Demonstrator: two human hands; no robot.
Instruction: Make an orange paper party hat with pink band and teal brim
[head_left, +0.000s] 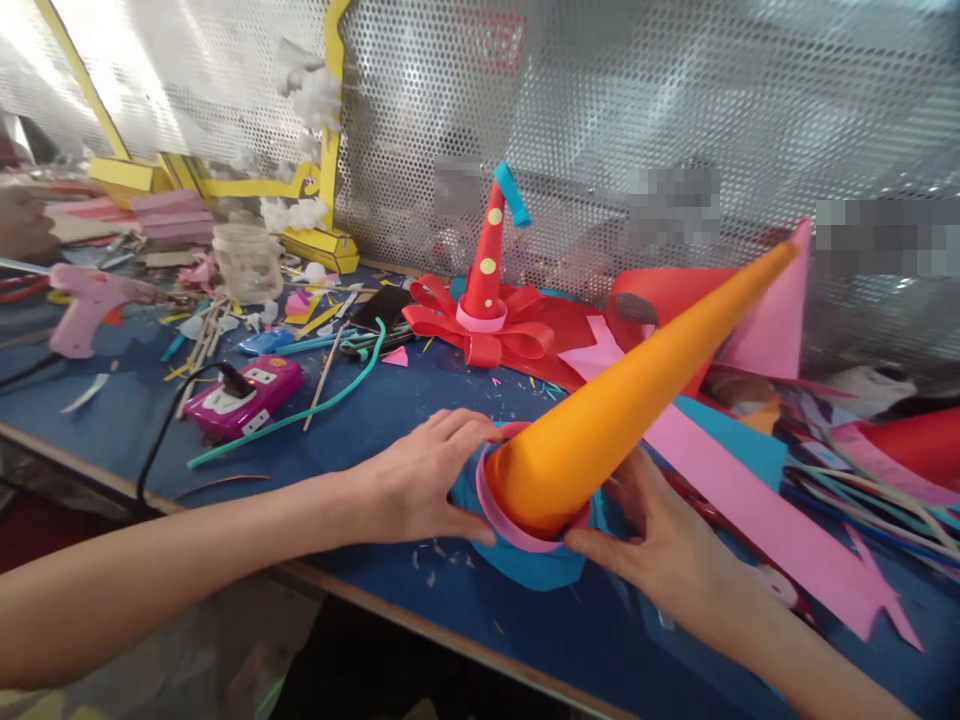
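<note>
A tall orange cone point(615, 420) leans to the upper right, its wide end inside a pink band point(499, 505). Around and below the band is a blue piece point(525, 567) with a curved lower edge, over the table. My left hand point(427, 480) grips the left side of the blue piece and band, thumb at the front and fingers at the back. On the right side, my right hand point(649, 525) holds the same piece, its thumb at the front edge and its other fingers partly hidden behind the cone.
The blue table point(360, 420) has a wooden front edge. A red dotted cone point(484, 260) stands behind the hands. Pink strips point(757, 510) lie right. At left are a purple power strip point(244, 397), a corded pink glue gun point(86, 305) and craft scraps.
</note>
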